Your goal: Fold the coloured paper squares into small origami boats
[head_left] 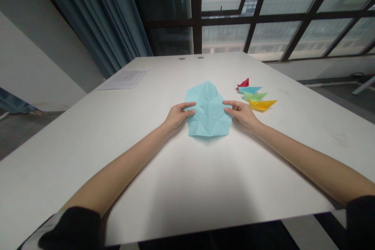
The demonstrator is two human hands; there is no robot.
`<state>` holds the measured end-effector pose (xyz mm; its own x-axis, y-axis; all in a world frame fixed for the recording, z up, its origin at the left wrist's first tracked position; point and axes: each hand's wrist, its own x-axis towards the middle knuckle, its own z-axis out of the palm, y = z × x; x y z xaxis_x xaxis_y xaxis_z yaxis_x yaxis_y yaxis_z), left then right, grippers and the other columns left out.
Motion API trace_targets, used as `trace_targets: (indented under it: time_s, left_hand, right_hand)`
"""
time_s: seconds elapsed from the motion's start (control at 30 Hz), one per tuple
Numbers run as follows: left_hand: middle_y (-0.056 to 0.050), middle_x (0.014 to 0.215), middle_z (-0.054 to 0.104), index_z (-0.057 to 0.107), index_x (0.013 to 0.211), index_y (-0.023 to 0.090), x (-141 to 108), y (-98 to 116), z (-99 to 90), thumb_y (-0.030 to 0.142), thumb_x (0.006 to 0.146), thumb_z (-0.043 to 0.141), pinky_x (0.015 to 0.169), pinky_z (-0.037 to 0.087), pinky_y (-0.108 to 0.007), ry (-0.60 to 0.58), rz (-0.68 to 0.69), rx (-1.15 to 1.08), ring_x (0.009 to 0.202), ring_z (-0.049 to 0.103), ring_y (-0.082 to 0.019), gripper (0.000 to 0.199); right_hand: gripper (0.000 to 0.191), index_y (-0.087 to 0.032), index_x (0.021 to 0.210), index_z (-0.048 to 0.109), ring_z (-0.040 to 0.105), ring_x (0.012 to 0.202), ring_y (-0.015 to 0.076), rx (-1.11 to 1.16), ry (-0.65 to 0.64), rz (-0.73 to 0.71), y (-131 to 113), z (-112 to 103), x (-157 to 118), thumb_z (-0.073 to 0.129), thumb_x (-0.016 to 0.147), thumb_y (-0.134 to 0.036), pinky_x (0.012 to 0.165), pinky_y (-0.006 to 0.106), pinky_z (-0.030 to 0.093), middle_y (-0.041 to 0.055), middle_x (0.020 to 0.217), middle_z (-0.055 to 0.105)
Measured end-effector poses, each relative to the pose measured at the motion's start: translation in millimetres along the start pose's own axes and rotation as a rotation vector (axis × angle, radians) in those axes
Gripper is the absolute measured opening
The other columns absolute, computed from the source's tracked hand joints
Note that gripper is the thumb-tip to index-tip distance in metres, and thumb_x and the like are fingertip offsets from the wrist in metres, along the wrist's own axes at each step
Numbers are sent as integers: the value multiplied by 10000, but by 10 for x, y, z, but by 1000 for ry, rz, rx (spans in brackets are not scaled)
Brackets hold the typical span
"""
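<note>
1. Paper sheet, light blue, thin and creased (208,111), lies between our two hands, over the middle of the white, flat-topped desk (187,179); neither hand is clearly nearer.
2. Its long axis runs away from us: the far end narrows to a blunt peak, the near edge is roughly straight, and a shadow shows below that edge.
3. Our left hand (179,115) grasps the sheet's left side, thumb and forefinger resting on its face.
4. Our right hand (240,113) grasps the opposite side likewise, so we have the sheet across its width.
5. Just beyond our right hand stand four folded paper boats, yellow (263,105), pale green (255,97), blue (250,90) and red (244,83). The yellow one is closest; we cannot tell whether it touches, and room is tightest there.
6. Desk surface stretches toward us between our forearms, and leftward to a white printed page (124,79) near the left edge.
</note>
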<state>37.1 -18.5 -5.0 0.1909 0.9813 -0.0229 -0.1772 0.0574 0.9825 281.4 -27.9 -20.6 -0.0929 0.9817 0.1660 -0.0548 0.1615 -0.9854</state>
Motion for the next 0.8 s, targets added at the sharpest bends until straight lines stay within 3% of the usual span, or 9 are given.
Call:
trace_targets:
  time_s: [0.23, 0.33, 0.43, 0.5, 0.57, 0.67, 0.8]
  left_hand:
    - [-63, 836, 669, 705, 898, 135, -47, -1, 120, 296, 555, 796, 755, 457, -302, -6, 108, 107, 757, 589, -153, 390]
    - [-67, 862, 663, 709, 885, 156, -77, -2, 161, 350, 598, 770, 777, 450, -311, -19, 171, 183, 836, 587, -185, 353]
    - [-84, 1046, 605, 709, 828, 185, -113, 29, 191, 366, 636, 736, 805, 450, -313, 45, 278, 331, 1024, 538, -230, 266]
    - [-87, 1204, 513, 698, 795, 197, -135, 68, 199, 358, 661, 712, 840, 444, -328, 102, 332, 434, 1133, 477, -246, 210]
    - [-86, 1273, 457, 683, 783, 199, -150, 108, 199, 345, 684, 692, 890, 420, -363, 115, 356, 509, 1180, 442, -248, 177]
    - [-88, 1232, 505, 660, 764, 190, -162, 150, 198, 331, 698, 678, 931, 388, -410, 50, 392, 549, 1171, 455, -246, 157]
    - [-103, 1191, 564, 630, 715, 174, -191, 181, 217, 330, 708, 675, 969, 361, -429, -99, 471, 545, 1149, 494, -244, 162]
  right_hand:
    - [335, -190, 872, 678, 571, 643, 130, 57, -10, 25, -23, 69, -20, 748, 620, -399, 665, 306, 460, 9, 695, 640]
    - [313, -202, 835, 682, 590, 757, 155, 2, 28, -22, -16, 90, -10, 728, 628, -432, 709, 313, 461, 39, 840, 657]
    - [265, -214, 786, 685, 548, 1009, 201, -122, 106, -151, -30, 93, -1, 714, 643, -435, 768, 311, 450, 66, 1101, 601]
    - [238, -215, 782, 682, 519, 1071, 206, -151, 121, -188, -57, 93, -3, 696, 670, -424, 784, 309, 445, 67, 1182, 568]
    - [240, -206, 801, 672, 568, 952, 185, -120, 113, -166, -88, 99, -12, 674, 695, -422, 761, 309, 450, 67, 1072, 625]
    - [266, -188, 808, 659, 580, 715, 145, -71, 112, -137, -119, 122, -28, 676, 688, -425, 692, 293, 456, 30, 786, 662]
    - [254, -179, 790, 664, 558, 632, 122, -53, 63, -133, -136, 166, -52, 700, 667, -399, 612, 256, 442, 10, 705, 654]
